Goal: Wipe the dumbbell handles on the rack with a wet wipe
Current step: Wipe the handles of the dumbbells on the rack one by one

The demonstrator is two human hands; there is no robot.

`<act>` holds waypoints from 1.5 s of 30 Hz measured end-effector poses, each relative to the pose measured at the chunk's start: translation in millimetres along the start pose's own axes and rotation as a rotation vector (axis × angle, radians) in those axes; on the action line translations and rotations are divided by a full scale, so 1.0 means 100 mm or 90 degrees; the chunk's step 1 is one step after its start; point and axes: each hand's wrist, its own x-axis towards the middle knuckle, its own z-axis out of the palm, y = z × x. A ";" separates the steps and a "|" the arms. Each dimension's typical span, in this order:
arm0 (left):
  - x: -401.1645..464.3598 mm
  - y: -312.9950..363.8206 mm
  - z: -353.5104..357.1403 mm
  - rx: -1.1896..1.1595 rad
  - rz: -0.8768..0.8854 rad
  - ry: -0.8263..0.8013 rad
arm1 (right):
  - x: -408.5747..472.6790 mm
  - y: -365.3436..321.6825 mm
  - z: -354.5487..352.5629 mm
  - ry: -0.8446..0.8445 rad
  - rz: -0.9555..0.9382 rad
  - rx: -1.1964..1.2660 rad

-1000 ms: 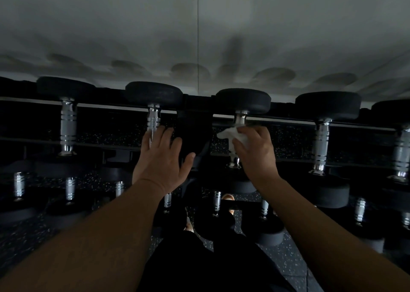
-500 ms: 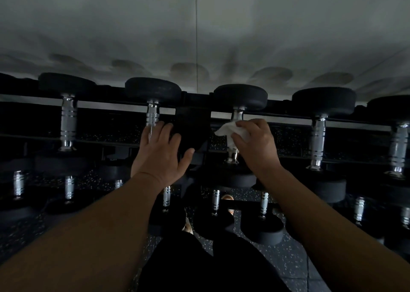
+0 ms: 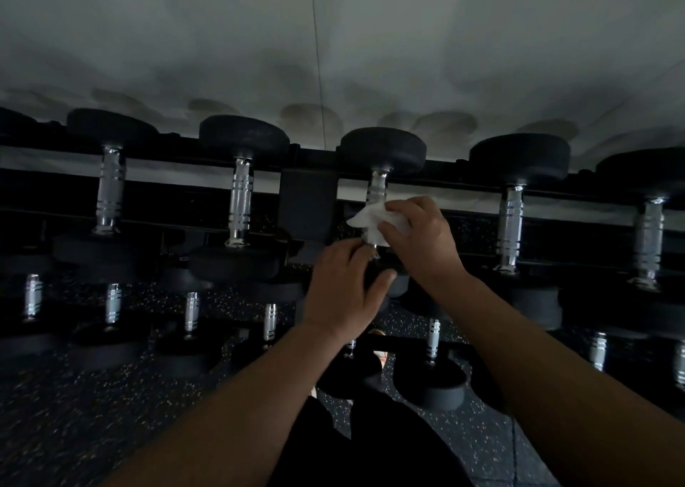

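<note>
A black rack [image 3: 307,205] carries a row of black-headed dumbbells with chrome handles. My right hand [image 3: 422,242] holds a white wet wipe [image 3: 370,220] wrapped against the chrome handle [image 3: 378,190] of the middle dumbbell on the top row. My left hand [image 3: 344,290] sits just below, its fingertips touching the lower end of that handle and the wipe's bottom edge, its thumb over the near black head. Whether it grips anything is unclear. The lower part of the handle is hidden by both hands.
Neighbouring top-row handles stand to the left [image 3: 241,205] and right [image 3: 509,223]. A lower tier of smaller dumbbells [image 3: 432,338] sits beneath. A grey wall [image 3: 333,42] rises behind the rack. Speckled rubber floor [image 3: 92,394] lies below, and my dark trousers [image 3: 370,449] at the bottom.
My left hand has moved right from the neighbouring dumbbell to the lower end of the handle under the wipe. My right hand with the wipe stays on that handle.
</note>
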 end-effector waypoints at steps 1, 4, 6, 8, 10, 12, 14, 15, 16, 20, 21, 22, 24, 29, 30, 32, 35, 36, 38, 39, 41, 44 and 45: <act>0.01 0.03 0.07 -0.029 -0.038 0.039 | -0.01 0.00 0.00 -0.007 -0.014 -0.002; 0.03 0.04 0.19 -0.049 -0.101 0.096 | -0.02 0.00 0.00 -0.015 -0.057 -0.005; 0.02 0.02 0.23 -0.045 -0.098 0.106 | 0.00 0.00 0.01 -0.013 -0.054 0.013; 0.01 0.01 0.24 -0.039 -0.088 0.128 | 0.02 -0.01 0.01 -0.017 -0.052 0.026; 0.02 0.00 0.25 -0.050 -0.084 0.149 | 0.04 -0.02 0.00 -0.035 -0.060 0.020; 0.02 -0.02 0.23 -0.072 -0.087 0.140 | 0.08 0.00 0.00 -0.063 -0.060 0.008; 0.01 -0.04 0.20 -0.090 -0.090 0.129 | 0.12 0.03 0.00 -0.076 -0.040 0.003; 0.01 -0.04 0.19 -0.101 -0.092 0.129 | 0.13 0.03 -0.01 -0.074 -0.041 -0.002; 0.01 -0.05 0.18 -0.114 -0.094 0.130 | 0.14 0.03 -0.02 -0.068 -0.048 -0.005; 0.02 -0.11 0.16 -0.166 -0.100 0.129 | 0.15 -0.01 -0.04 -0.014 -0.087 0.012; 0.03 -0.12 0.16 -0.176 -0.099 0.130 | 0.17 -0.02 -0.03 -0.011 -0.064 0.025; 0.04 -0.14 0.17 -0.183 -0.099 0.131 | 0.20 -0.01 -0.02 -0.011 -0.044 0.033; 0.05 -0.15 0.18 -0.189 -0.099 0.137 | 0.23 0.00 0.00 -0.019 -0.021 0.042; 0.05 -0.12 0.15 -0.156 -0.096 0.136 | 0.27 0.00 0.04 -0.027 -0.021 0.040; 0.04 -0.07 0.15 -0.116 -0.099 0.120 | 0.27 0.00 0.05 -0.027 -0.026 0.026; 0.03 0.08 0.18 -0.025 -0.112 0.088 | 0.26 -0.02 0.05 -0.024 -0.051 -0.007; 0.05 0.19 0.25 0.031 -0.133 0.065 | 0.23 -0.09 0.02 -0.005 -0.125 -0.034; 0.06 0.18 0.24 0.024 -0.140 0.059 | 0.23 -0.10 0.02 -0.011 -0.128 -0.032; 0.09 0.09 0.23 -0.012 -0.132 0.066 | 0.25 -0.09 0.04 -0.033 -0.078 0.001; 0.09 0.05 0.21 -0.033 -0.125 0.075 | 0.26 -0.07 0.06 -0.036 -0.058 0.018; 0.07 0.03 0.18 -0.071 -0.116 0.083 | 0.28 -0.04 0.10 -0.037 -0.030 0.037; 0.06 0.06 0.15 -0.093 -0.126 0.075 | 0.28 -0.04 0.11 -0.041 -0.020 0.037; 0.06 0.06 0.15 -0.094 -0.133 0.075 | 0.28 -0.05 0.11 -0.042 -0.019 0.036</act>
